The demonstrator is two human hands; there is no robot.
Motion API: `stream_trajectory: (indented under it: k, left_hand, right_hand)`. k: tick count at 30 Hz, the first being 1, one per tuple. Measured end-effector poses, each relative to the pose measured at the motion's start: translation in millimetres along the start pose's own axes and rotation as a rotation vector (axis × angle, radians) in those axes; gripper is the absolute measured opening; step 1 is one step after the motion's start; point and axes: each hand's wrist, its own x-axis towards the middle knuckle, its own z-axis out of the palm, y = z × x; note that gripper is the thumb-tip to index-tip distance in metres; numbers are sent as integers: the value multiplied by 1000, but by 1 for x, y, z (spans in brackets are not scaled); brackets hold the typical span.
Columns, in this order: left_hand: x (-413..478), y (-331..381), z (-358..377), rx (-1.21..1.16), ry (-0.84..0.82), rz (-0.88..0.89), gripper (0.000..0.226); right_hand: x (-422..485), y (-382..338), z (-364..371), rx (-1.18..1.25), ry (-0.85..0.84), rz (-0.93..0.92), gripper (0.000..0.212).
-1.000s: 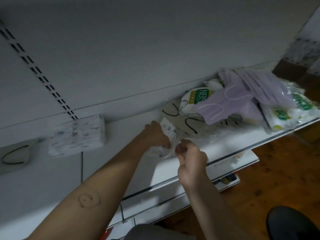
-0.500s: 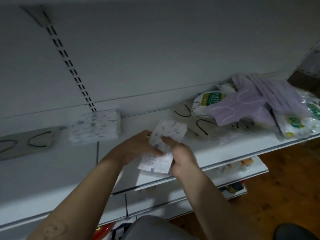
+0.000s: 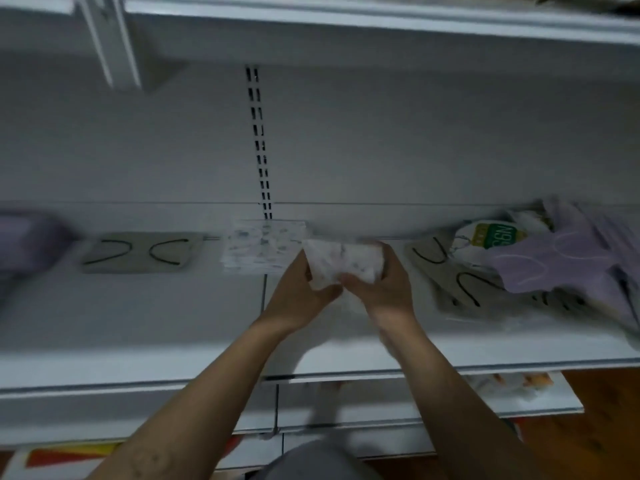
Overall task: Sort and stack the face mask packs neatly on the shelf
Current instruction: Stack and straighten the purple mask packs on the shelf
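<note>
While both hands clamp it from the sides, left hand on its near-left corner and right hand on its right end, the held mask pack sits just above the shelf, centre frame. White wrapper, faint blue-grey print, no readable text. Its near edge is hidden behind the thumbs.

At 10 o'clock of the held pack, just beside it: stack of same-print packs against the back panel, below the slotted upright. Count unclear because of blur.

At 9 o'clock, further out: grey pack with black ear loops showing. Past it, at the frame's left edge: purple pack, cut off and badly smeared.

At 3 o'clock: unsorted pile.
- Green-label pack, white letters upside down, looks like "N95", last character uncertain. Small print illegible.
- Lilac masks overlap it and hide its right part.
- Grey packs with black loops lie underneath, partly covered.
- The pile's right side runs out of frame.

At 12 o'clock, top of frame: upper shelf, contents cut off.

At 5 o'clock: lower shelf with pale, blurred packs I cannot identify. Wooden floor shows beyond it.

At 7 o'clock, bottom edge: a red-and-yellow thing, cut off, no legible writing.
</note>
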Motion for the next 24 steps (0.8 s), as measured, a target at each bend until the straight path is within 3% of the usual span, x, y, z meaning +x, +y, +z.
stream_trajectory:
  k: [4, 7, 12, 18, 20, 24]
  left_hand:
    - [-2, -18, 11, 7, -1, -7, 39]
    - [8, -10, 18, 40, 33, 44, 34]
    - [19, -2, 19, -41, 61, 101, 34]
    - [16, -12, 26, -46, 46, 54, 29]
    - [17, -6, 22, -176, 83, 33, 27]
    - [24, 6, 1, -844, 163, -104, 35]
  right_hand:
    - [-1, 19, 9, -110, 75, -14, 39]
    - [3, 19, 12, -3, 163, 5, 30]
    - [5, 5, 9, 88, 264, -55, 48]
    - [-1, 16, 16, -10, 191, 26, 42]
    - [4, 9, 13, -39, 157, 16, 44]
    - [7, 3, 4, -117, 17, 55, 50]
